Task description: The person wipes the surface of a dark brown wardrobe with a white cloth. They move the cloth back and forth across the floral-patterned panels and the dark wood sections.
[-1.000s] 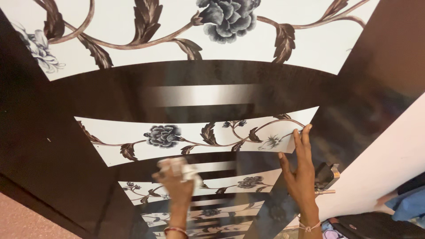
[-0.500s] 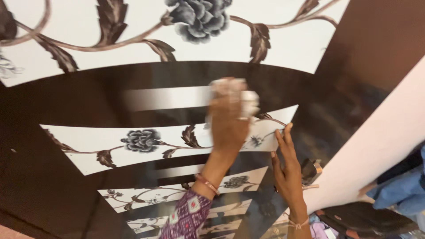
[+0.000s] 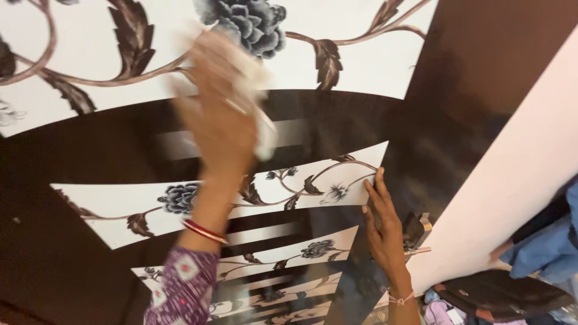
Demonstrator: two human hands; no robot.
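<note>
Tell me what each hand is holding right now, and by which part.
The left hand presses a bunched white cloth under its palm and fingers against the glossy floral panel; motion blur hides the exact hold. The right hand holds nothing, lying flat on the panel.

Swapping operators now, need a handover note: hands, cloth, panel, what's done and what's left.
Left hand: gripping a white cloth, pressed high on the glossy floral cabinet panel, blurred mid-wipe.
Right hand: flat, fingers spread, braced on the dark panel edge by the white wall; holds nothing.
Done: cannot tell from this view which bands have been wiped.
Left: judging by the cloth's place, the upper white band and dark strips around it likely need passes.
</note>
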